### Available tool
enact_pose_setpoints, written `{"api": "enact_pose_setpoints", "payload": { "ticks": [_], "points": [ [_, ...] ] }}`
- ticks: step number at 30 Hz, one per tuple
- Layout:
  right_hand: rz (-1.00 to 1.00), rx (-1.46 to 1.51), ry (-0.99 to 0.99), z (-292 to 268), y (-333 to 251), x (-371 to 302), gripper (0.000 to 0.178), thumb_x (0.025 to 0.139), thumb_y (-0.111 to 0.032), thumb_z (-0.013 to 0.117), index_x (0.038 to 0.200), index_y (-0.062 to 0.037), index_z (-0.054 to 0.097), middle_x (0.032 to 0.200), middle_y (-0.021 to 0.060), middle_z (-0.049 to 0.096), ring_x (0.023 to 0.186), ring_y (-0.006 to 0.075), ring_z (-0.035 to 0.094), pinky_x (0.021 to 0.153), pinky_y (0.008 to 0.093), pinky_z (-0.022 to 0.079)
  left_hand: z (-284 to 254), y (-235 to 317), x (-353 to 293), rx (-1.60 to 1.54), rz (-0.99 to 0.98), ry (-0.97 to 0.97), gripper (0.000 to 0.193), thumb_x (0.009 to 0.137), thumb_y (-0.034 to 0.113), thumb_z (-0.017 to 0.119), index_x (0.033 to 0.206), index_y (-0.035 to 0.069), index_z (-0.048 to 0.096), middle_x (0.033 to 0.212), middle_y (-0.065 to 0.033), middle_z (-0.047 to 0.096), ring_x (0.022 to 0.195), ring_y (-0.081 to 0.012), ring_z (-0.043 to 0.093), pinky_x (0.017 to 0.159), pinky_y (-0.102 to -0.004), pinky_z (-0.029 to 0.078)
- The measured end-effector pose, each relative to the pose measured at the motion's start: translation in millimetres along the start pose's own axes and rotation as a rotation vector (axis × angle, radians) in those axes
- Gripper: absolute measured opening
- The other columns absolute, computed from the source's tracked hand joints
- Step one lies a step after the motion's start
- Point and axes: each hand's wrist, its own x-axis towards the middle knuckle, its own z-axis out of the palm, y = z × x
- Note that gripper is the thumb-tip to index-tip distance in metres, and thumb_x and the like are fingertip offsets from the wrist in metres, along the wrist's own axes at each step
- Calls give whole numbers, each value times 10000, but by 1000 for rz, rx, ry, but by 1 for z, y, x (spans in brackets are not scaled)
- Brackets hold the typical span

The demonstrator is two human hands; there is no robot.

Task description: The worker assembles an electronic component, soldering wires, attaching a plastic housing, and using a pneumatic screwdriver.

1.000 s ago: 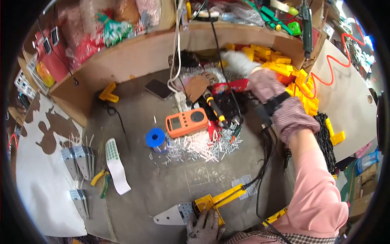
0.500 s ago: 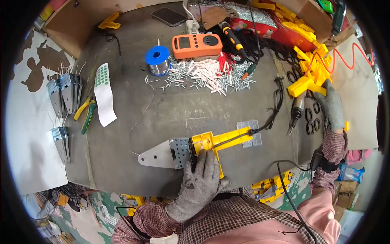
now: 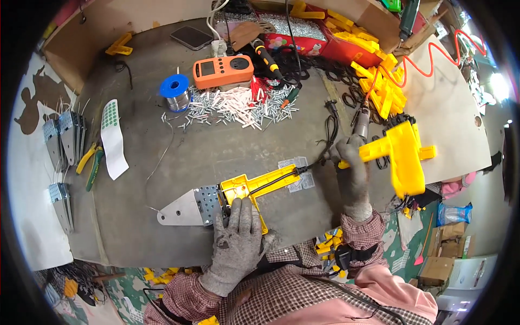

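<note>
My left hand (image 3: 236,244), in a grey glove, lies with fingers stretched over an open yellow tool housing (image 3: 271,182). That housing has a tapered grey metal plate (image 3: 181,208) at its left end, a perforated metal bracket (image 3: 209,205) beside it, and a black cord (image 3: 317,163) leaving the handle. My gloved right hand (image 3: 353,168) is closed on the narrow handle end of a separate yellow housing shell (image 3: 407,160), raised right of the first. An air screwdriver (image 3: 362,123) shows just beyond this hand, which hides its lower part; whether they touch, I cannot tell.
Yellow shells (image 3: 387,92) are heaped at the right, by a coiled red hose (image 3: 433,67). Small metal and white pieces (image 3: 238,105) spread before an orange meter (image 3: 223,72). A solder spool (image 3: 175,92), green-dotted strip (image 3: 112,143), pliers (image 3: 93,165) and metal assemblies (image 3: 67,138) are leftward.
My right hand has come left and nearer from the heap, bringing a yellow shell with it. My left hand stays on the open housing. The whole view has shifted.
</note>
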Motion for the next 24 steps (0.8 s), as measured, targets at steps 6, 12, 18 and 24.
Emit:
{"api": "enact_pose_setpoints", "payload": {
  "ticks": [6, 12, 18, 24],
  "points": [
    [110, -112, -108, 48, 2, -13, 336, 966, -212, 625, 1215, -17, 512, 1126, 140, 585, 1069, 265, 619, 997, 443, 492, -1, -3, -3, -26, -20, 0, 754, 879, 485, 678, 1362, -63, 490, 1459, -231, 416, 1394, -378, 388, 1143, -650, 236],
    [4, -257, 13, 50, 1, -13, 381, 962, -94, 647, 1293, 35, 507, 1067, 122, 696, 1036, 204, 674, 903, 322, 539, 0, -2, 3, -74, 18, 67, 725, 879, 487, 654, 1282, -108, 562, 1366, -270, 491, 1346, -403, 412, 1121, -687, 271],
    [40, -363, 70, 65, 11, -21, 222, 943, -39, 649, 1156, -43, 587, 1026, 82, 653, 993, 210, 659, 881, 333, 537, -4, -4, 2, -69, -9, 5, 756, 867, 470, 690, 1337, -96, 515, 1411, -252, 470, 1356, -384, 429, 1114, -657, 273],
    [-275, -1233, -720, 80, 20, -10, 422, 872, -188, 666, 1243, -45, 526, 1213, 182, 595, 1161, 336, 557, 1044, 452, 394, -7, -14, -4, -307, 36, -59, 516, 904, 362, 670, 1300, 40, 592, 1288, -212, 547, 1295, -398, 465, 1109, -659, 320]
  ]
}}
